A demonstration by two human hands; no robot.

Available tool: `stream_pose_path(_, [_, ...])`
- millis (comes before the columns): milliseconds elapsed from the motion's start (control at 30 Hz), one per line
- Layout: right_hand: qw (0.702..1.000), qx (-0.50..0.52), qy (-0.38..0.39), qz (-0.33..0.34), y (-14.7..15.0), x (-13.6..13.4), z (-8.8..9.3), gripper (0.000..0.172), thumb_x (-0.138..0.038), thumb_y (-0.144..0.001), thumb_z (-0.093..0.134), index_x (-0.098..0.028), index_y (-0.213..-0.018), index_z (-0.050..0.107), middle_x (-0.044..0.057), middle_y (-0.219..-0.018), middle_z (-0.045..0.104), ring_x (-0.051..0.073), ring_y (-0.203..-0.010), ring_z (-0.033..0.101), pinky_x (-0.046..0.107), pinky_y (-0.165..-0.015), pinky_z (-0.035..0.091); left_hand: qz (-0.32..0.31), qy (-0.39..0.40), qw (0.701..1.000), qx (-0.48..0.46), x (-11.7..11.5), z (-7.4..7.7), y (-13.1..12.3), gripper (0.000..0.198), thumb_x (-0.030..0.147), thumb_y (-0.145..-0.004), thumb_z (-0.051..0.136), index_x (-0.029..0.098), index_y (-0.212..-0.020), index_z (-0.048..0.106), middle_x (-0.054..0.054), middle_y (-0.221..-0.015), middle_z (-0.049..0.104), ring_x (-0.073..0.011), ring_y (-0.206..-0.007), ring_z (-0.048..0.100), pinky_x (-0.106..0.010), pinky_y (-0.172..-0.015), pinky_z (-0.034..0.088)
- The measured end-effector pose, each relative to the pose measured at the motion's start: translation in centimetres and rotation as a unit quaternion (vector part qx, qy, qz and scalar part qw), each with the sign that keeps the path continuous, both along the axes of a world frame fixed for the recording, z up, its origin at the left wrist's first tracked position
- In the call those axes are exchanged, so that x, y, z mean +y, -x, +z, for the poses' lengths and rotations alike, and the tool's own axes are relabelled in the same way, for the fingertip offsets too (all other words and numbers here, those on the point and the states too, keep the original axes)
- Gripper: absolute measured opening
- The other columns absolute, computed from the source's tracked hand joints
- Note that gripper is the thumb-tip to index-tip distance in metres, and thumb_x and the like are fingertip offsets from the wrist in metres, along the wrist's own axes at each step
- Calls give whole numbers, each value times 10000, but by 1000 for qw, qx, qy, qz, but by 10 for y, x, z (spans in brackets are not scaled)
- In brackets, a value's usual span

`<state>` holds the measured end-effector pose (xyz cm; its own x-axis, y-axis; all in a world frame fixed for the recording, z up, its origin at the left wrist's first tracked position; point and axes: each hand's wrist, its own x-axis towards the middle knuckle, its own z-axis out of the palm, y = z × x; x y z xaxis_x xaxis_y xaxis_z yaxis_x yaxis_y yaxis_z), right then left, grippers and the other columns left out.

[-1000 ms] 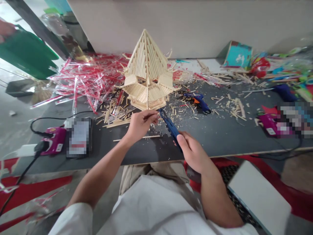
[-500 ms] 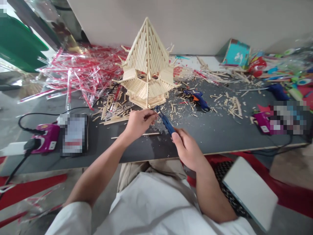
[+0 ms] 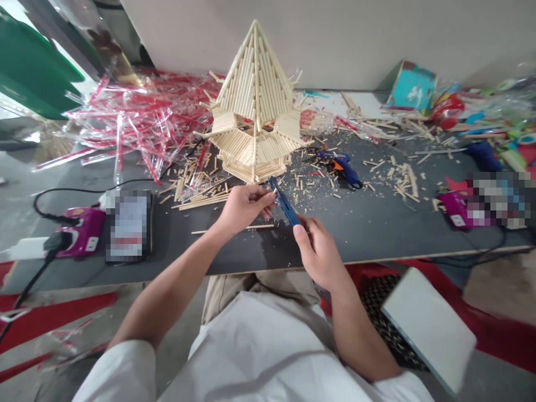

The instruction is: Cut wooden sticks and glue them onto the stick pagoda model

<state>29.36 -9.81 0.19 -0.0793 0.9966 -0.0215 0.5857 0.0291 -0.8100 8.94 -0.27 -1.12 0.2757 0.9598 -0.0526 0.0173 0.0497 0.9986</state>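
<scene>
**Hands draw together over the near edge**

The right hand [image 3: 318,254] has slid up the blue cutter [image 3: 285,202] since a second ago, so less of the handle shows. The tool now sits steeper, with its tip just short of the stick tower [image 3: 255,111]. The fingers are clenched round the handle with the thumb laid along the top. Whether the cutter's blades are closed is too small to tell.

The left hand [image 3: 245,204] has barely moved. Its fingers are curled in and the fingertips pinch a thin stick [image 3: 273,192], whose free end meets the cutter's head. The two hands were apart before and are now nearly touching above the middle of the table [image 3: 377,234], a little in from its near edge.

The tower stands toward the far edge, left of centre, untouched by either hand. One loose stick [image 3: 234,229] lies flat on the table under the left wrist. A glue gun [image 3: 343,167] rests to the right of the tower among offcuts, red-striped wrappers [image 3: 138,123] are heaped at the far left corner, and a purple device [image 3: 81,237] sits at the near left
</scene>
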Motion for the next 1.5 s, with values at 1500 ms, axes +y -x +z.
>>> stream_pose_path(1500, [998,-27,-50,6,-4,10,-17,459,-540,-1100,379,-208,-976,669,109,-937,729,269,-923,687,394,-859,478,109,-177,963,171,-4,-9,-5,281,403,-1002,601,203,-805,584,2,-619,640,-115,-541,575,-240,-556,441])
